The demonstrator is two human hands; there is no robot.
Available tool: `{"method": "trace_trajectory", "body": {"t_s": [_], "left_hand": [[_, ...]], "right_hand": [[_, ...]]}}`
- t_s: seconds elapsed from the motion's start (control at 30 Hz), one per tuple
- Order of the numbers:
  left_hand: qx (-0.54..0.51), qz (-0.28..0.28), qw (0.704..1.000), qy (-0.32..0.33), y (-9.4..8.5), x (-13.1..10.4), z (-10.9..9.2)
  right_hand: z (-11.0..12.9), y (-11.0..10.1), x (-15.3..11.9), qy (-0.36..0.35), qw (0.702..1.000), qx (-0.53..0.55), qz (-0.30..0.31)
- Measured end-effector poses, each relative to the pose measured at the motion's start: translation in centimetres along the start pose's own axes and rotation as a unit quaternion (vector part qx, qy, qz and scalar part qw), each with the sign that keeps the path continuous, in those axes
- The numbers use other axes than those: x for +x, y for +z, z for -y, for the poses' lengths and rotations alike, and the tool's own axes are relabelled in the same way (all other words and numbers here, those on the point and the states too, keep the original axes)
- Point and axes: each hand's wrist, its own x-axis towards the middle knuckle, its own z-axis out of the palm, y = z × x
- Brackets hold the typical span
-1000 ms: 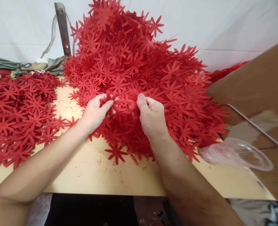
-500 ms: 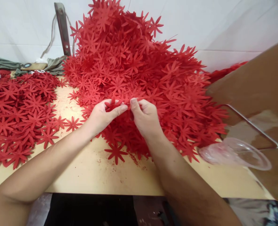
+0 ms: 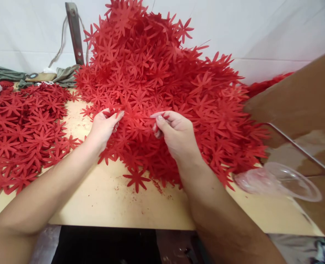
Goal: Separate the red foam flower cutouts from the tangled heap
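Note:
My left hand [image 3: 104, 124] pinches a red flower cutout [image 3: 113, 111] between thumb and fingers, over the front left of the big heap. To its right, my right hand [image 3: 176, 130] is closed on another red flower cutout [image 3: 158, 128]; most of that piece is hidden by the fingers. Behind and under both hands rises a tall heap of red flower cutouts [image 3: 140, 80] with long narrow petals. One loose flower cutout [image 3: 136, 179] lies at the heap's front edge, between my forearms.
A lower pile of flower cutouts [image 3: 22, 128] covers the table's left side. Brown cardboard [image 3: 294, 110] stands at the right, with a clear plastic lid [image 3: 297, 181] by it. A metal bracket [image 3: 75, 35] and grey-green cloth [image 3: 66, 75] are at the back. Red crumbs dot the table [image 3: 110, 209].
My hands, close together before, have moved apart: the left one to the left, the right one a little to the right. Each keeps red material in its fingers.

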Motion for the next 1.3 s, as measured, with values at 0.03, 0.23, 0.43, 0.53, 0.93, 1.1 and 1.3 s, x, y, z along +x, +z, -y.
{"method": "trace_trajectory", "body": {"t_s": [0.03,0.23,0.43,0.53,0.93,1.1,1.3], "left_hand": [[0.009,0.009,1.0,0.008,0.1,-0.1,0.0],[0.092,0.073,0.993,0.027,1.2,-0.8,0.5],[0.18,0.127,0.974,0.059,1.2,-1.1,0.5],[0.2,0.096,0.973,0.069,0.8,-0.9,0.2],[0.255,0.136,0.954,0.077,0.5,-0.7,0.9],[0.232,0.09,0.965,0.082,0.3,-0.2,0.5],[0.161,0.176,0.97,0.043,1.2,-1.4,0.6]], "right_hand": [[-0.1,-0.1,0.0,-0.011,1.0,-0.003,-0.009],[0.3,1.3,-1.1,-0.108,0.992,-0.011,0.058],[0.4,1.5,-0.9,-0.064,0.997,0.043,-0.018],[-0.2,0.1,0.2,-0.008,0.992,0.093,-0.079],[0.3,1.1,-0.7,-0.143,0.984,-0.058,-0.084],[-1.7,-0.7,1.3,-0.154,0.969,-0.016,-0.194],[-1.0,0.8,0.1,-0.123,0.985,0.009,-0.123]]}}
